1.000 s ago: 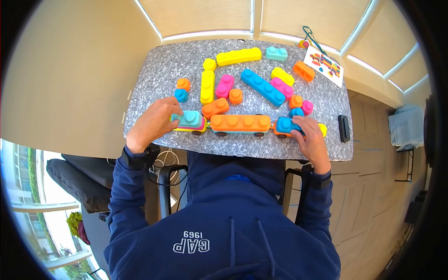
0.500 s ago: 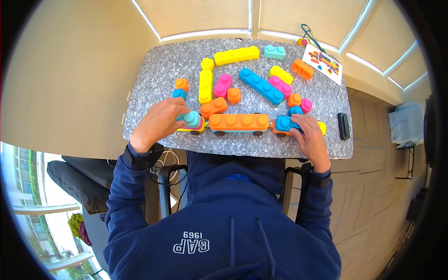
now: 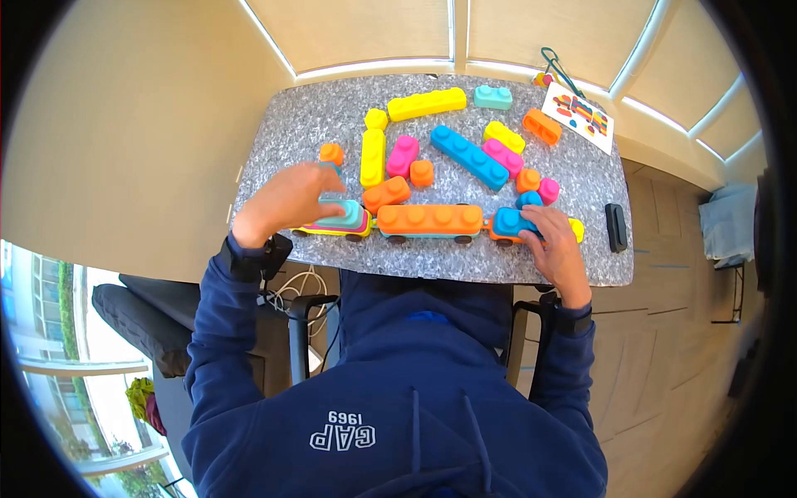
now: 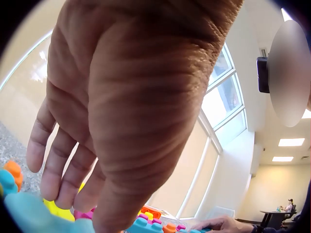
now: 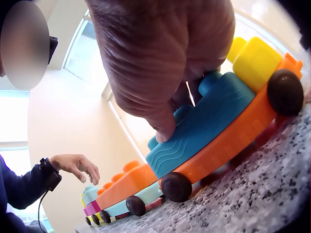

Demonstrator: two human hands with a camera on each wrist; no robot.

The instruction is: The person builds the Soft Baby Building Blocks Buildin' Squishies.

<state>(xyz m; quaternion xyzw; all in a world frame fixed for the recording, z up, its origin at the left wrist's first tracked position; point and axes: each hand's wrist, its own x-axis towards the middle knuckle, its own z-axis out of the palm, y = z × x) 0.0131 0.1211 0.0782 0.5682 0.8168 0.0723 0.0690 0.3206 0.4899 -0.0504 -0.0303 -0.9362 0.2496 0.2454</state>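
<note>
Beneath the right hand (image 3: 556, 247) sits a gripped blue block (image 3: 509, 222) (partly covered).

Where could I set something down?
The table is bare between the picture card and black object, in the left back corner beside the yellow bars, and narrowly on the near side of the train. Blocks crowd the middle behind it.

Granite-patterned counter (image 3: 307, 112) before pale window blinds (image 3: 556, 33).
A printed picture card (image 3: 579, 118) lay at the far right corner, near a dark green cord (image 3: 570, 82); a black oblong case (image 3: 616, 228) lay by the right edge. White cables (image 3: 309, 279) looped beside a chair armrest (image 3: 300, 332). Carpet (image 3: 647, 349) covered the floor. In the left wrist view, a distant person (image 4: 288, 206) sat at a dark table (image 4: 271, 212).
</note>
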